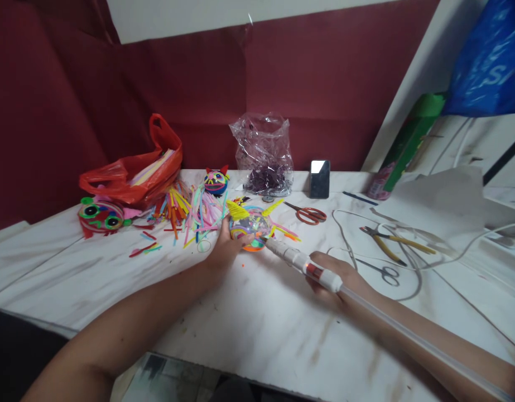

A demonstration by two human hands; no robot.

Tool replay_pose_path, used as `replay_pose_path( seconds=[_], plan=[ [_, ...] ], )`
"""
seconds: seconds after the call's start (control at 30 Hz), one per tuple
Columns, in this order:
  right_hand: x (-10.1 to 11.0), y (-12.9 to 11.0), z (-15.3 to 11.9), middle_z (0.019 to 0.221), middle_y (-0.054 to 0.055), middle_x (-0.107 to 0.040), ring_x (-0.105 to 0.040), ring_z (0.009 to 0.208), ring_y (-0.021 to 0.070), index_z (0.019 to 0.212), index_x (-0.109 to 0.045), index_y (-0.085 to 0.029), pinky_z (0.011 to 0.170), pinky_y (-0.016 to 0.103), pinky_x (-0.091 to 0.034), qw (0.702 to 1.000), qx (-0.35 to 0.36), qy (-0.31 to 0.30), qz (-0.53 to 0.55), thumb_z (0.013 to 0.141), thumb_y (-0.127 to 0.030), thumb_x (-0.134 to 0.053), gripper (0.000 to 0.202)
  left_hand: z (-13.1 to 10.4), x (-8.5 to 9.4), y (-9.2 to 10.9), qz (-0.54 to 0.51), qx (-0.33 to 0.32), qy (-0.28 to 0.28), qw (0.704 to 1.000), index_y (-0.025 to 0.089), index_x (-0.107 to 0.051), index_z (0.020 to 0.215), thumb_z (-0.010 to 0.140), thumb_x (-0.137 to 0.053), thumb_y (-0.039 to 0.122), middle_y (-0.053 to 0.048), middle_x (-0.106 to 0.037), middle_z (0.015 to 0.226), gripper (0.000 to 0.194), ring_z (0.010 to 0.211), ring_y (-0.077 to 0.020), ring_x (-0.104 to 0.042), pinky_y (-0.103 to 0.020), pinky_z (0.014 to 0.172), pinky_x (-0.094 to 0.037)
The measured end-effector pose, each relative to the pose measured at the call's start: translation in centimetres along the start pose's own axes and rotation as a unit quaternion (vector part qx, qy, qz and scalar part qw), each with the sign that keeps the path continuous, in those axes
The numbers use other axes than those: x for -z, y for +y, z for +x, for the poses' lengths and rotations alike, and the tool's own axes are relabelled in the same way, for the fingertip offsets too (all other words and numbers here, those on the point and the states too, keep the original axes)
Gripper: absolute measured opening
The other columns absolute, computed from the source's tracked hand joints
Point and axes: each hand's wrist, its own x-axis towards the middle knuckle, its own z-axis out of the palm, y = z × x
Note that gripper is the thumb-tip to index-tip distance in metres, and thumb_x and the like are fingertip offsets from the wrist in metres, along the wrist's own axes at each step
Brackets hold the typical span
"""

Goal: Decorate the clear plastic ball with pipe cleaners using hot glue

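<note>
Midway along the marbled table, the decorated ball, clasped in the left hand, is best kept still while the glue gun, gripped by the right hand, is steered slowly.

A white worktop bears a marble pattern of brownish-grey veins. At its middle, a round craft piece is see-through, with yellow fins and orange, blue and pink trim. The glue gun beside it is white with a red-orange band. Toward the left edge, an animal face is red with green-ringed black eyes; the bag behind it is red, and strips to its right mix pink, yellow and pale blue. Along the back edge: a blue ball with red ears, dark purple filling in a clear bag, a black phone. Toward the right edge, pliers have yellow handles.
</note>
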Motion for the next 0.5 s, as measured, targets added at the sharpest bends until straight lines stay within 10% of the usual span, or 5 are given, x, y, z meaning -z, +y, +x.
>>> replay_pose_path(
  seconds=[0.5],
  plan=[
    [0.69, -0.22, 0.13, 0.061, -0.001, -0.05, -0.049, 0.053, 0.013, 0.067, -0.043, -0.023, 0.05, 0.024, -0.038, 0.998, 0.006, 0.051, 0.033, 0.081, -0.019, -0.045, 0.014, -0.34, -0.19, 0.78, -0.029, 0.001, 0.007, 1.0, 0.032, -0.031, 0.141, 0.064, -0.076, 0.017, -0.003, -0.067, 0.107, 0.09, 0.101, -0.0176, -0.065, -0.035, 0.095, -0.049]
  ],
)
